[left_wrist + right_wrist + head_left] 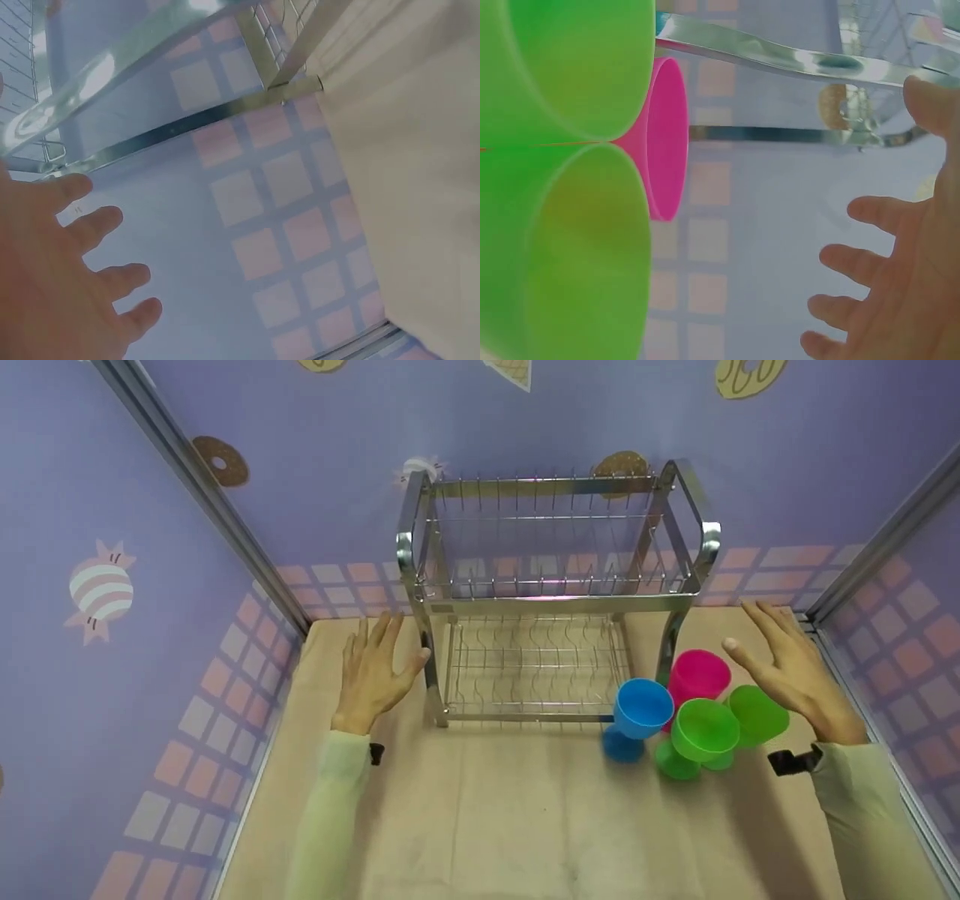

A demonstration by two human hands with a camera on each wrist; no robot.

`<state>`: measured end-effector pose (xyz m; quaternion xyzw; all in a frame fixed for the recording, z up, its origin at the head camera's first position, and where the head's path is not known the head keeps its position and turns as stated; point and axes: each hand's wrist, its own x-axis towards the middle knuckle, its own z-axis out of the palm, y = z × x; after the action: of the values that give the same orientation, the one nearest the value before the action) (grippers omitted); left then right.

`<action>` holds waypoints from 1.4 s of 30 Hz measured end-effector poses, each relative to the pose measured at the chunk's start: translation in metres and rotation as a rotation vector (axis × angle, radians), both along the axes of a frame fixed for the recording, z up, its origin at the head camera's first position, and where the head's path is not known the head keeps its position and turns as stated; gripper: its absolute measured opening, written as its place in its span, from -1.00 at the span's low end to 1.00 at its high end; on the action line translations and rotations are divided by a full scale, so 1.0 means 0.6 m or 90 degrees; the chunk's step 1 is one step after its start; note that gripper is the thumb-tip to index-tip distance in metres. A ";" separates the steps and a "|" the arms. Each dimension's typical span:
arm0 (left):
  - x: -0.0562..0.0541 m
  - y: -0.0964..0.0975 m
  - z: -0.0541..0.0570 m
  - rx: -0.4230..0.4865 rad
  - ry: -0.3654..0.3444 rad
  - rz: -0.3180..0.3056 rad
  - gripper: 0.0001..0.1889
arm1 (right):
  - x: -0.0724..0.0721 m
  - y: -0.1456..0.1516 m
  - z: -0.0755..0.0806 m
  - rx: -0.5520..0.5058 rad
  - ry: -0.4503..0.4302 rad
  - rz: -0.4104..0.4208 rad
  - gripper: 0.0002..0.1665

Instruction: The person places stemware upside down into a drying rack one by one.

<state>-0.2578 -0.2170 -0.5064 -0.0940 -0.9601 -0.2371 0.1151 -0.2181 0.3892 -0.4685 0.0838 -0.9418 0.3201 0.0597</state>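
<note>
A two-tier metal dish rack (555, 604) stands against the back wall. My left hand (373, 671) is beside its left front leg, fingers spread and holding nothing; the left wrist view shows the same hand (60, 262) near the rack's frame. To the right of the rack my right hand (802, 671) hovers with fingers extended, also holding nothing. Stemmed plastic cups stand upright close below and left of it: a blue goblet (643, 709), a pink goblet (697, 673), a front green goblet (705, 731) and a second green goblet (759, 716), partly hidden behind the front one.
Beige cloth (510, 810) covers the table. Purple printed walls enclose it at the back (345, 510), left (45, 675) and right (934, 622), with metal posts (217, 517) in the corners. The rack's upper tier has upright wire dividers (555, 495).
</note>
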 end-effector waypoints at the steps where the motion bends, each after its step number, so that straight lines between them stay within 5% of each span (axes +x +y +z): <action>1: 0.003 0.003 -0.005 0.018 0.004 -0.006 -0.10 | 0.008 0.003 -0.002 -0.016 0.006 0.002 -0.07; 8: 0.026 0.030 -0.049 0.120 0.011 -0.043 -0.15 | 0.067 0.035 -0.025 -0.100 0.049 -0.005 -0.04; 19: 0.038 0.053 -0.105 0.279 0.066 -0.017 -0.40 | 0.119 0.077 -0.110 -0.240 0.037 0.002 0.07; 28: 0.023 0.072 -0.111 0.324 0.105 -0.047 -0.84 | 0.146 0.093 -0.207 -0.473 -0.021 0.058 0.17; 34: 0.020 0.076 -0.113 0.324 0.099 -0.041 -0.81 | 0.155 0.082 -0.257 -0.512 -0.075 0.032 0.16; 42: 0.019 0.080 -0.118 0.321 0.095 -0.035 -0.79 | 0.146 0.063 -0.292 -0.567 -0.071 0.038 0.13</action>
<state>-0.2463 -0.1688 -0.5772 -0.1054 -0.8567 -0.4640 0.1991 -0.1307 0.4273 -0.6436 0.0595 -0.7112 0.6998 0.0296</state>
